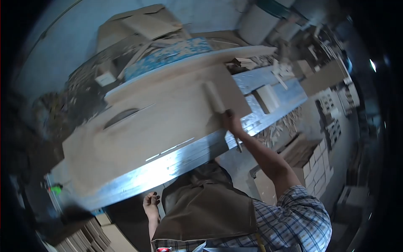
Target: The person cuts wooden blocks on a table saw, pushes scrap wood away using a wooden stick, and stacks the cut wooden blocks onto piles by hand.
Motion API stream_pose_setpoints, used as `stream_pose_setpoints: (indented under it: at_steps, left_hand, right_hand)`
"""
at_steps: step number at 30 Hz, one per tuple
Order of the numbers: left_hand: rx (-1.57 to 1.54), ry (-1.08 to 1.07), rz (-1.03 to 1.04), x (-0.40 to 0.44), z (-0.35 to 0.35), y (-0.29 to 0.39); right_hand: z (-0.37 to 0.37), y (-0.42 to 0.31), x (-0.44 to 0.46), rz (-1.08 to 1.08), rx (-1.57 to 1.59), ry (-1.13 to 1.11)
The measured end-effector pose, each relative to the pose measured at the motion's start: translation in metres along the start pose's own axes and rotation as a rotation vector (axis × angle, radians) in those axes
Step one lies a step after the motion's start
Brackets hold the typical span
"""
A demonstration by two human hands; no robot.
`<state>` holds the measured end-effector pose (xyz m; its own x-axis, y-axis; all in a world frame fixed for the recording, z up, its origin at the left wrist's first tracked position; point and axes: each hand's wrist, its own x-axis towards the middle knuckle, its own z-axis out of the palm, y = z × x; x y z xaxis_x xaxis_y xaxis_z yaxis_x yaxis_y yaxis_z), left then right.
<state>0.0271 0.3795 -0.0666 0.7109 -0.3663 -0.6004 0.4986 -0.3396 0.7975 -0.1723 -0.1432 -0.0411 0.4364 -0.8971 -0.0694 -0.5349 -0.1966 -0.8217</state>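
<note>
My right hand (231, 121) is closed around a pale, blurred strip (215, 97) that reaches up over the wide tan board (168, 107); a thin end shows below the hand. My left hand (151, 204) hangs beside the brown apron (210, 206), below the table's shiny metal edge (155, 170). Its fingers are curled, and what they hold, if anything, is too small to make out. A dark curved blade (121, 118) stands in a slot at the board's left. Nearer the edge lies a thin white strip (170, 149).
Behind the board lies a blue speckled panel (168, 56) among wood scraps. A pale block (267, 98) rests on the metal surface at right. Offcuts (283, 126), a carton (298, 155) and stacked white pieces (319, 168) are beyond my right arm. Stacked boards (84, 239) stand lower left.
</note>
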Motion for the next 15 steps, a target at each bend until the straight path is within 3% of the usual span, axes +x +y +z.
stream_pose_setpoints:
  at_steps: [1, 3, 5, 8, 15]
  left_hand:
    - [-0.002, -0.018, -0.008, 0.003, 0.017, 0.012]
    - [0.016, -0.114, 0.065, 0.003, 0.031, 0.026]
    - [0.038, -0.175, 0.097, 0.000, 0.047, 0.039]
    - [0.106, -0.221, 0.161, -0.001, 0.069, 0.053]
    - [0.124, -0.294, 0.195, -0.003, 0.118, 0.069]
  right_hand:
    - [0.021, 0.016, -0.028, -0.245, -0.239, 0.035]
    - [0.049, 0.000, -0.047, -0.397, -0.421, -0.225]
    - [0.067, -0.040, -0.067, -0.737, -0.469, -0.387]
    - [0.095, -0.059, -0.086, -0.971, -0.441, -0.492]
    - [0.102, -0.048, -0.094, -0.904, -0.390, -0.377]
